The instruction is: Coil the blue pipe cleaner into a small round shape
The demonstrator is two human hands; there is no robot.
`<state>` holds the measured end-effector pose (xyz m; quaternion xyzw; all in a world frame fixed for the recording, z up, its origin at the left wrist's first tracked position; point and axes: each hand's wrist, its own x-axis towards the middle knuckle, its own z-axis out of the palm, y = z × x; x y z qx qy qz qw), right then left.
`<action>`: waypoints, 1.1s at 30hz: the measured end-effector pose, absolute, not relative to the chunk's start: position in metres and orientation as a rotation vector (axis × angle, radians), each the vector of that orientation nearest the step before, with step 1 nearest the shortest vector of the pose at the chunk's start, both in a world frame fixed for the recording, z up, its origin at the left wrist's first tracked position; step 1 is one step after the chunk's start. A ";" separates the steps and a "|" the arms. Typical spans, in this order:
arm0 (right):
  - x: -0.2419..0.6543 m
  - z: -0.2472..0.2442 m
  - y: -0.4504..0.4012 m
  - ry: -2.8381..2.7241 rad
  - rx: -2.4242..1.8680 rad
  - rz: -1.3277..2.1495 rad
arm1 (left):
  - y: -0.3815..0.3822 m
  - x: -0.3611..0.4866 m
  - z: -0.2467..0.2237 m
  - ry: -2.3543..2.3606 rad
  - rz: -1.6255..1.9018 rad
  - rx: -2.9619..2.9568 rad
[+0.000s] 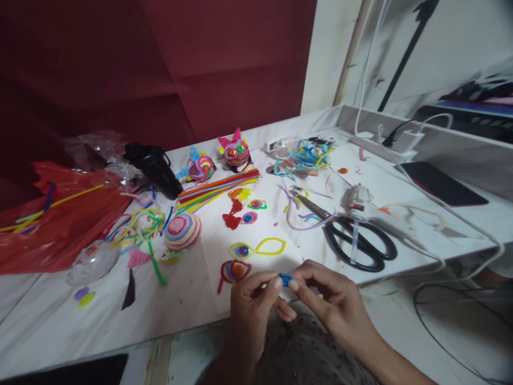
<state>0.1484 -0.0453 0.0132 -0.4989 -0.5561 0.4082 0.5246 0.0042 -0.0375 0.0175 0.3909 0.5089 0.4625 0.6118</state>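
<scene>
A small blue coil (285,279) is pinched between my two hands at the table's front edge. My left hand (256,299) holds its left side with thumb and fingertips, and my right hand (326,294) grips its right side. Just beyond them, on a white sheet (214,243), lie a red eye shape with an orange centre (235,271), a blue-centred eye shape with a yellow outline (241,250) and an open yellow loop (276,246). Red fuzzy pieces (232,221) and smaller eye shapes are farther back on the sheet.
Black-handled scissors (360,243) and a glue gun (359,200) lie right of the sheet. Fuzzy sticks (218,187), two decorated heads (236,152) and a striped dome (182,231) stand behind and left. A red bag (60,219) is far left; a phone (443,183) is right.
</scene>
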 end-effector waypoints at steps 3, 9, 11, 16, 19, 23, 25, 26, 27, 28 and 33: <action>0.151 0.011 -0.048 -1.414 -1.177 0.897 | -0.037 0.010 0.018 1.187 1.069 0.831; 0.156 0.007 -0.048 -1.494 -1.124 0.715 | -0.038 0.026 0.018 1.234 1.210 0.872; 0.158 0.007 -0.049 -1.532 -1.125 0.657 | -0.038 0.029 0.014 1.241 1.236 0.922; 0.162 0.007 -0.053 -1.706 -1.135 0.476 | -0.034 0.027 0.004 1.173 1.324 1.389; 0.163 0.007 -0.055 -1.781 -1.169 0.373 | -0.029 0.025 0.005 1.140 1.378 1.683; 0.165 0.008 -0.054 -1.754 -1.190 0.433 | -0.026 0.022 0.007 1.164 1.394 1.883; 0.166 0.009 -0.054 -1.697 -1.228 0.556 | -0.024 0.019 0.005 1.193 1.409 1.956; 0.167 0.009 -0.053 -1.660 -1.246 0.612 | -0.024 0.018 0.004 1.202 1.423 1.991; 0.167 0.010 -0.052 -1.625 -1.255 0.656 | -0.023 0.017 0.003 1.203 1.433 2.026; 0.167 0.010 -0.052 -1.597 -1.253 0.686 | -0.023 0.016 0.003 1.195 1.438 2.060; 0.165 0.015 -0.050 -1.586 -1.198 0.740 | -0.025 0.015 0.006 1.106 1.462 2.148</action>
